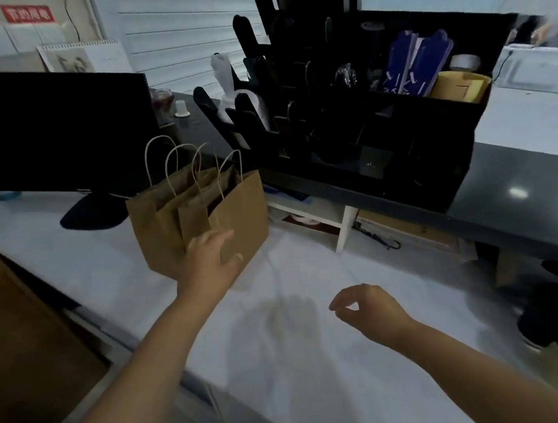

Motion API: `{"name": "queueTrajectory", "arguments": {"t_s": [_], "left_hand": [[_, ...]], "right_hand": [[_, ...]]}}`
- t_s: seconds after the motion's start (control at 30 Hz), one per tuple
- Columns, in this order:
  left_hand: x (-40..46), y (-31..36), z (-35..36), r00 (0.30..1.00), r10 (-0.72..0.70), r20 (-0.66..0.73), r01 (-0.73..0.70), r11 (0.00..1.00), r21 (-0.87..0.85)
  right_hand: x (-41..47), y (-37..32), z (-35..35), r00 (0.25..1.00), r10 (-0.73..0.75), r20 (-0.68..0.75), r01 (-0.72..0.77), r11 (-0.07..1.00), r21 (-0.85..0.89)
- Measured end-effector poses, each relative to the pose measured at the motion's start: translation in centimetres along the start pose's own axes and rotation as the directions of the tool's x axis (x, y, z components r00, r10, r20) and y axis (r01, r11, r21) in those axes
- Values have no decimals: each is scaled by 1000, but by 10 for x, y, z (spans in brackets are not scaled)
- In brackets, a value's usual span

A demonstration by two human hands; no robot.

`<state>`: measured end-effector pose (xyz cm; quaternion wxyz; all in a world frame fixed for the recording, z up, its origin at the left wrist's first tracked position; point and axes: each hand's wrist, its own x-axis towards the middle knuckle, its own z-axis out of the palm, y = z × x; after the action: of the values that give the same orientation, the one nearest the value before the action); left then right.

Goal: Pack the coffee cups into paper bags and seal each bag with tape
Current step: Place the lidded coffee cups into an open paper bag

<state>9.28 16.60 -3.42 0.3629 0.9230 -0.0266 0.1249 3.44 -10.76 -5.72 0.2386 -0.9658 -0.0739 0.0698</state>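
Observation:
Two brown paper bags with twisted handles stand upright side by side on the white counter [298, 312]: a front bag [243, 208] and a rear bag [154, 221]. My left hand [212, 258] reaches to the front bag with straight, spread fingers, its fingertips at the bag's lower front face. Lower right, my right hand [361, 306] hovers over the counter with fingers loosely curled and holds nothing. No coffee cups or tape are visible outside the bags; what is inside the bags is hidden.
A black monitor [52, 131] stands at the back left. A black organiser rack [347, 118] with sleeves, lids and a blue packet sits on a dark raised ledge [527, 192] to the right. A brown cabinet [24, 324] edges the counter at left.

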Motion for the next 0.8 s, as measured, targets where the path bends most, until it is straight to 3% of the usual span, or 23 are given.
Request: {"name": "queueTrajectory", "arguments": {"t_s": [0.13,0.4,0.8], "left_hand": [[49,-11,-6,997,52,-59,-41,983,179],[96,-32,-2,989,146,20,-143,918,371],[91,-53,8,931,361,-56,-347,921,174]], "right_hand": [[30,-6,5,1000,15,-2,-15,1000,23],[67,-11,17,998,63,30,-67,988,140],[102,-10,13,996,83,-31,-70,952,297]]}}
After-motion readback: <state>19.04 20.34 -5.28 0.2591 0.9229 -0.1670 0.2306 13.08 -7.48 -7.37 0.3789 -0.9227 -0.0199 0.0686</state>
